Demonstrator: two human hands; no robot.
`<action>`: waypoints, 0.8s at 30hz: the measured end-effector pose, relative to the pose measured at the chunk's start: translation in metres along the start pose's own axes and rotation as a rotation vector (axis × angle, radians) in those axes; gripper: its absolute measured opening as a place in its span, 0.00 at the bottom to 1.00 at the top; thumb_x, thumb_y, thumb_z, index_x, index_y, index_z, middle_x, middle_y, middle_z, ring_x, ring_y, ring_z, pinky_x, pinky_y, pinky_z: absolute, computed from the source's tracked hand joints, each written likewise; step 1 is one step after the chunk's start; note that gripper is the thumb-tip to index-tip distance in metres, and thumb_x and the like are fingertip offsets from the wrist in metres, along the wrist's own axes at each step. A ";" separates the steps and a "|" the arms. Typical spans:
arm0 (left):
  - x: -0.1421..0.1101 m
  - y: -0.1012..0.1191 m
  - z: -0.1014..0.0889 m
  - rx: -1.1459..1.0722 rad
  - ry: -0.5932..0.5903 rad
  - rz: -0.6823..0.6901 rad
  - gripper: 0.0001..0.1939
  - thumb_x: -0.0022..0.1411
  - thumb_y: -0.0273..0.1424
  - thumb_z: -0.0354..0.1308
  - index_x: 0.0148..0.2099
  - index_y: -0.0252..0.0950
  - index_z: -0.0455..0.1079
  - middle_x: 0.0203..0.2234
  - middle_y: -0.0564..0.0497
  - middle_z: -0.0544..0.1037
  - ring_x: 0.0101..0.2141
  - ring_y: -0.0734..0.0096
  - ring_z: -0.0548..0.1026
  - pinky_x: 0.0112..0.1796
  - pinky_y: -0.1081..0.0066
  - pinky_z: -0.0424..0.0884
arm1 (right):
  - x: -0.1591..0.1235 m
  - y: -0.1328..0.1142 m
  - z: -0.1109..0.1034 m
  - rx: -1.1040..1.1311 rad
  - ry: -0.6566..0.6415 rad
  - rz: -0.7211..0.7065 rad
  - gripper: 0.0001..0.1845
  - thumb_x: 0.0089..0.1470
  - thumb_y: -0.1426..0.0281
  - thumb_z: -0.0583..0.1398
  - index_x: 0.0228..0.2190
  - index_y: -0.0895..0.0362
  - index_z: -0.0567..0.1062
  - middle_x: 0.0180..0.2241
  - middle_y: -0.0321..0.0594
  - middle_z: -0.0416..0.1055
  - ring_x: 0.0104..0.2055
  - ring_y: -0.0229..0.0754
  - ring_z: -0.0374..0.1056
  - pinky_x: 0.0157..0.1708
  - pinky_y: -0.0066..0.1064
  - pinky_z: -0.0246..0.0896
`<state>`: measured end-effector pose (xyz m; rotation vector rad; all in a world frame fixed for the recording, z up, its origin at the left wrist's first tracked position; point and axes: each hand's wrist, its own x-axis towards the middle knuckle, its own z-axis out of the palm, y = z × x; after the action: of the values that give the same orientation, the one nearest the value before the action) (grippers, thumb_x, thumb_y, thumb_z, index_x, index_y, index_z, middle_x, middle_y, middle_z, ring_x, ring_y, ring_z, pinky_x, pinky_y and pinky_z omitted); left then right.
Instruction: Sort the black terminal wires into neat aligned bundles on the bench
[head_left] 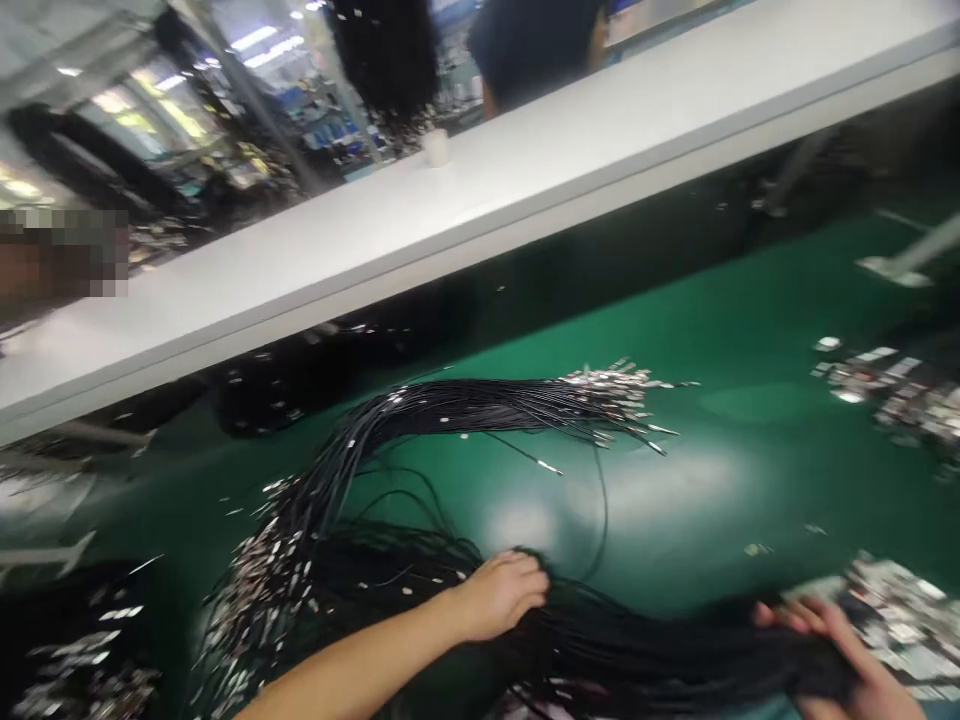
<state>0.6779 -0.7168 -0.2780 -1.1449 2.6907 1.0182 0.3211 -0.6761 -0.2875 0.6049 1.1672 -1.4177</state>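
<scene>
A thick bundle of thin black cables stretches across the bottom of the view, low over the green floor. My left hand is closed on the bundle near its middle, knuckles up. Toward the lower right, my right hand wraps its fingers round the same bundle, close to a cluster of pale, shiny cable ends. Beyond my left hand, another bundle of black cables lies bent on the floor, its light metallic tips fanned out to the right. Motion blurs parts of both bundles.
A long white table runs slantwise across the top, with a white cup on its far edge. Behind it stands a person in dark clothes. More cable ends lie at right and cables at lower left.
</scene>
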 end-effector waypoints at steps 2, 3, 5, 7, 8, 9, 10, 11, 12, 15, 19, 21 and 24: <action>-0.012 0.006 0.002 0.038 -0.091 -0.122 0.06 0.64 0.34 0.54 0.34 0.38 0.67 0.33 0.49 0.73 0.39 0.64 0.70 0.41 0.66 0.65 | -0.004 0.000 -0.002 0.003 -0.044 -0.034 0.09 0.47 0.72 0.66 0.26 0.52 0.69 0.23 0.31 0.60 0.21 0.34 0.63 0.27 0.33 0.74; -0.007 0.006 0.001 0.045 -0.095 -0.187 0.06 0.62 0.35 0.57 0.34 0.38 0.67 0.34 0.49 0.73 0.39 0.62 0.70 0.42 0.65 0.65 | -0.005 0.001 -0.002 0.004 -0.081 -0.050 0.12 0.44 0.72 0.67 0.25 0.53 0.68 0.22 0.29 0.59 0.21 0.33 0.63 0.29 0.33 0.75; 0.026 0.010 -0.003 0.029 -0.048 -0.266 0.08 0.60 0.37 0.58 0.36 0.38 0.67 0.34 0.49 0.73 0.39 0.61 0.70 0.42 0.64 0.65 | -0.005 0.002 -0.005 0.024 -0.133 -0.065 0.15 0.41 0.71 0.69 0.25 0.55 0.66 0.22 0.27 0.59 0.22 0.32 0.63 0.32 0.31 0.75; 0.082 0.020 0.001 0.014 0.052 -0.297 0.11 0.61 0.40 0.58 0.40 0.38 0.67 0.37 0.47 0.73 0.41 0.60 0.71 0.43 0.63 0.66 | -0.004 0.005 -0.010 0.065 -0.147 -0.068 0.16 0.40 0.72 0.69 0.26 0.55 0.66 0.22 0.26 0.60 0.22 0.31 0.63 0.32 0.30 0.75; 0.114 0.027 0.005 0.017 0.113 -0.320 0.13 0.61 0.40 0.58 0.43 0.37 0.67 0.40 0.45 0.73 0.43 0.59 0.71 0.44 0.63 0.67 | -0.003 0.006 -0.014 0.086 -0.151 -0.069 0.16 0.39 0.72 0.70 0.27 0.55 0.67 0.22 0.26 0.61 0.23 0.31 0.64 0.33 0.30 0.75; 0.146 0.034 0.010 0.023 0.180 -0.355 0.14 0.60 0.39 0.59 0.45 0.36 0.66 0.43 0.43 0.72 0.45 0.57 0.70 0.45 0.61 0.66 | -0.002 0.007 -0.016 0.106 -0.160 -0.072 0.17 0.39 0.72 0.70 0.27 0.56 0.67 0.22 0.26 0.62 0.23 0.31 0.64 0.33 0.30 0.74; 0.175 0.041 0.015 0.017 0.240 -0.398 0.14 0.60 0.36 0.60 0.45 0.35 0.66 0.45 0.41 0.72 0.47 0.55 0.70 0.46 0.60 0.66 | -0.001 0.008 -0.019 0.121 -0.176 -0.076 0.17 0.39 0.73 0.71 0.27 0.56 0.67 0.22 0.27 0.62 0.23 0.32 0.64 0.34 0.30 0.74; 0.199 0.048 0.021 -0.005 0.285 -0.434 0.11 0.60 0.32 0.59 0.44 0.34 0.65 0.45 0.39 0.72 0.47 0.54 0.70 0.46 0.59 0.66 | 0.000 0.009 -0.020 0.132 -0.192 -0.082 0.18 0.38 0.72 0.71 0.27 0.56 0.68 0.22 0.27 0.63 0.23 0.32 0.65 0.34 0.29 0.74; 0.217 0.053 0.026 -0.034 0.308 -0.446 0.07 0.61 0.27 0.56 0.42 0.34 0.66 0.43 0.38 0.72 0.46 0.54 0.71 0.45 0.59 0.67 | 0.002 0.010 -0.020 0.139 -0.208 -0.088 0.18 0.38 0.72 0.72 0.27 0.56 0.68 0.22 0.26 0.63 0.23 0.32 0.65 0.35 0.29 0.74; 0.237 0.064 0.041 -0.122 0.259 -0.333 0.07 0.62 0.20 0.49 0.36 0.36 0.65 0.34 0.46 0.74 0.38 0.64 0.74 0.41 0.66 0.68 | 0.008 0.010 -0.015 0.136 -0.226 -0.108 0.17 0.39 0.71 0.72 0.27 0.56 0.70 0.22 0.26 0.65 0.23 0.32 0.65 0.35 0.28 0.73; 0.224 0.073 0.054 -0.106 0.260 -0.224 0.05 0.62 0.25 0.55 0.40 0.37 0.63 0.37 0.47 0.73 0.40 0.64 0.73 0.43 0.66 0.69 | 0.016 0.006 -0.008 0.135 -0.207 -0.081 0.14 0.42 0.70 0.72 0.27 0.56 0.71 0.21 0.29 0.67 0.24 0.34 0.67 0.33 0.28 0.73; 0.224 0.076 0.056 -0.032 0.285 -0.299 0.09 0.60 0.25 0.58 0.43 0.35 0.62 0.41 0.43 0.71 0.45 0.58 0.71 0.46 0.62 0.68 | 0.018 0.003 -0.008 0.146 -0.210 -0.044 0.14 0.42 0.70 0.72 0.27 0.57 0.72 0.21 0.30 0.68 0.24 0.34 0.67 0.33 0.29 0.73; 0.237 0.075 0.050 -0.066 0.310 -0.453 0.09 0.60 0.20 0.52 0.44 0.33 0.63 0.43 0.39 0.69 0.44 0.58 0.72 0.46 0.60 0.67 | 0.020 0.000 -0.011 0.168 -0.231 0.001 0.14 0.41 0.70 0.73 0.26 0.57 0.72 0.22 0.30 0.69 0.24 0.35 0.68 0.35 0.30 0.73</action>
<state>0.4464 -0.7978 -0.3426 -1.9503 2.4197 0.9187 0.3142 -0.6752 -0.3094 0.5413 0.8720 -1.5509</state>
